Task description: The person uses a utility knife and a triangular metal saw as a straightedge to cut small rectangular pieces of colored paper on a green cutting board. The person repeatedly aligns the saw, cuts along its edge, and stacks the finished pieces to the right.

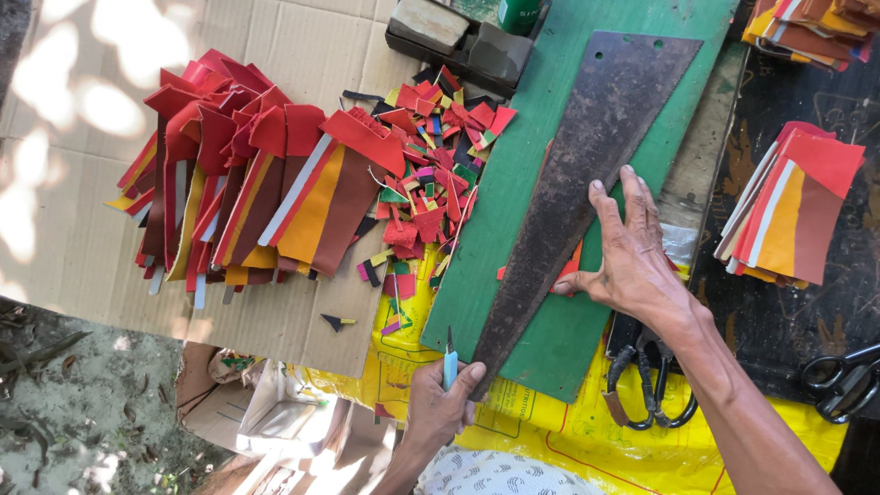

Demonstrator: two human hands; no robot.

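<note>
Head view, looking down at my workbench: my left hand [442,396] is closed around a small blue-handled blade [450,360], its tip raised at the near corner of a long, rusted metal straightedge [573,183]. The straightedge, a tapering triangular plate, lies diagonally across a green cutting board [522,165], wide end far and narrow end near. My right hand [632,247] lies on it with fingers spread and flat, pressing it down. Red strips [568,272] show from under the plate's edge, just beside my right thumb.

Left of the board, touching its edge, sits a heap of small offcuts [431,174] in red, yellow, green and pink. Farther left, on flattened cardboard [82,229], long striped pieces [247,183] in red, orange, brown and white are fanned out. One dark scrap [337,321] lies alone near the cardboard's near edge.

Under the near end of the board is a yellow printed plastic sheet [587,431]. Black-handled shears [646,380] rest on it beneath my right wrist. To the right, on a dark surface, lie a second stack of striped pieces [793,206] and another pair of black scissors [848,380]. A third stack [811,27] sits at the far right corner, and a dark box [458,37] stands at the board's far end.
</note>
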